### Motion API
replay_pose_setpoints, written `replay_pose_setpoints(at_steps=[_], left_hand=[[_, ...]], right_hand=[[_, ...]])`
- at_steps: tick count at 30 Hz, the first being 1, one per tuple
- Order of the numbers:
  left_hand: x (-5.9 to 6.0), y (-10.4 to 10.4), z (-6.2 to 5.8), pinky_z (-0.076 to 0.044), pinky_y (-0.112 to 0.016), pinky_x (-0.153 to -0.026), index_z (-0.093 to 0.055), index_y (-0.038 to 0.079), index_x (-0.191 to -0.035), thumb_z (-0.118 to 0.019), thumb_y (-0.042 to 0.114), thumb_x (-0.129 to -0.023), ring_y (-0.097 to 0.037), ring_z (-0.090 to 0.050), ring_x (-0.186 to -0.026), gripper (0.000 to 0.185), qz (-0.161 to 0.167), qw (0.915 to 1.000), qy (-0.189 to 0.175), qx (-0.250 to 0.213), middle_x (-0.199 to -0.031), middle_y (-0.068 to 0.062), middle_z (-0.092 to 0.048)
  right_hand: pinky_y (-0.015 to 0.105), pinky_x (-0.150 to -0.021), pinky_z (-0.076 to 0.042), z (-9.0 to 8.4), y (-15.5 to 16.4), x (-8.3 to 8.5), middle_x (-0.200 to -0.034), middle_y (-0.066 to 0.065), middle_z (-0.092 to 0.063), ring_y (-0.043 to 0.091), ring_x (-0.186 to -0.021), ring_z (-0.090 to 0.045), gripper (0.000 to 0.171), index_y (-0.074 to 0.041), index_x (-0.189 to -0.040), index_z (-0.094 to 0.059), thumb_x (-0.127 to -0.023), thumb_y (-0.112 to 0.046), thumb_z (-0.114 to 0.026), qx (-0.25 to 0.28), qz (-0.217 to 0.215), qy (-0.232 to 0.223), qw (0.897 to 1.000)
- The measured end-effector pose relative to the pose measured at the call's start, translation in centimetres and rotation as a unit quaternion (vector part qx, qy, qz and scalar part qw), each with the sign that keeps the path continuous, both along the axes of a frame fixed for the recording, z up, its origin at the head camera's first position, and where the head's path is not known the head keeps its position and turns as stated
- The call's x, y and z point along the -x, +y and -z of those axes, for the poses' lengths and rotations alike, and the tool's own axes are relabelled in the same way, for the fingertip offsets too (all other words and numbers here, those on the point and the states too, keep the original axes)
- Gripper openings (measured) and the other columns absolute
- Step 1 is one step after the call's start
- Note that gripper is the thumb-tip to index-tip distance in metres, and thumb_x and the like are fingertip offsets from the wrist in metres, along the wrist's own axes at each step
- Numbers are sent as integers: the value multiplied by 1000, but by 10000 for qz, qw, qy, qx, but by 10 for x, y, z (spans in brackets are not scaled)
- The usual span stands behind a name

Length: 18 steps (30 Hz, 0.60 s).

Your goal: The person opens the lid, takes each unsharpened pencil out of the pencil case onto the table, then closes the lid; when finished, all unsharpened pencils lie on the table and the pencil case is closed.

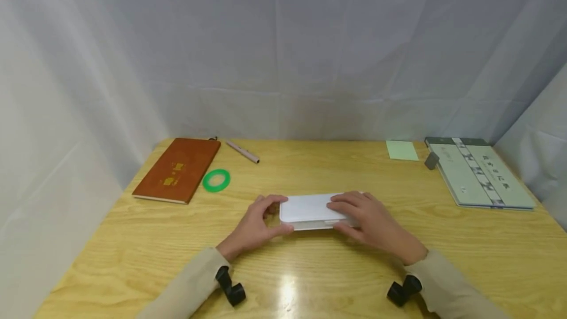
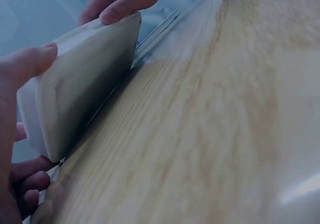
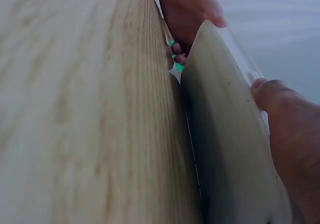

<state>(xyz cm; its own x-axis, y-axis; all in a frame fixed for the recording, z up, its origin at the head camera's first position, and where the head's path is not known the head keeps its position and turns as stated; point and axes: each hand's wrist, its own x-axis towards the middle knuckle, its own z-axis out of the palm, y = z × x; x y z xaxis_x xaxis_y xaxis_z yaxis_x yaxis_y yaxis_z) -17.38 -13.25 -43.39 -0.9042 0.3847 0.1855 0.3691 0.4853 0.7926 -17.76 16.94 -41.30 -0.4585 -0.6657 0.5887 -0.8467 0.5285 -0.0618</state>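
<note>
A white rectangular case (image 1: 305, 208) with rounded corners is in both hands, close above the wooden table. My left hand (image 1: 256, 223) grips its left end, thumb at the near edge and fingers round the far corner. At the other end my right hand (image 1: 376, 223) holds it, fingers spread over the top face and thumb against the near side. The left wrist view shows the underside of the case (image 2: 92, 78) tilted up off the tabletop. From the right wrist the case (image 3: 230, 119) also appears tilted, its far edge near the wood. Its inside is hidden.
On the left of the table (image 1: 283, 270) lie a brown notebook (image 1: 177, 169), a green tape ring (image 1: 216, 180) and a pen (image 1: 242, 151). To the right are pale green sticky notes (image 1: 401, 150), a small grey block (image 1: 431, 160) and a light green book (image 1: 480, 174). White curtains (image 1: 283, 53) hang behind.
</note>
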Motion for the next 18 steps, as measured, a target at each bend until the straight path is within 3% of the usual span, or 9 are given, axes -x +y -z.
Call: replay_pose_setpoints(at_steps=[12,18], left_hand=[[-1,7,-5,-38,-25,-72,-64,16,-121,-85,22,-71,-21,-45,-84,55,-434,9924,-725,-893,-96,-5,-59],[-6,10,-6,-37,-25,-73,-62,14,-123,-86,20,-69,-20,-44,-84,59,-540,9907,-865,-902,-97,-4,-57]], right_hand=[[40,-70,-50,0,-5,2,-101,5,-70,20,-86,-65,53,-9,-109,-69,-102,-47,-32,-70,108,806,9967],[38,-67,-51,2,-5,2,-99,5,-70,19,-83,-66,53,-7,-108,-68,-103,-44,-31,-49,54,1103,9939]])
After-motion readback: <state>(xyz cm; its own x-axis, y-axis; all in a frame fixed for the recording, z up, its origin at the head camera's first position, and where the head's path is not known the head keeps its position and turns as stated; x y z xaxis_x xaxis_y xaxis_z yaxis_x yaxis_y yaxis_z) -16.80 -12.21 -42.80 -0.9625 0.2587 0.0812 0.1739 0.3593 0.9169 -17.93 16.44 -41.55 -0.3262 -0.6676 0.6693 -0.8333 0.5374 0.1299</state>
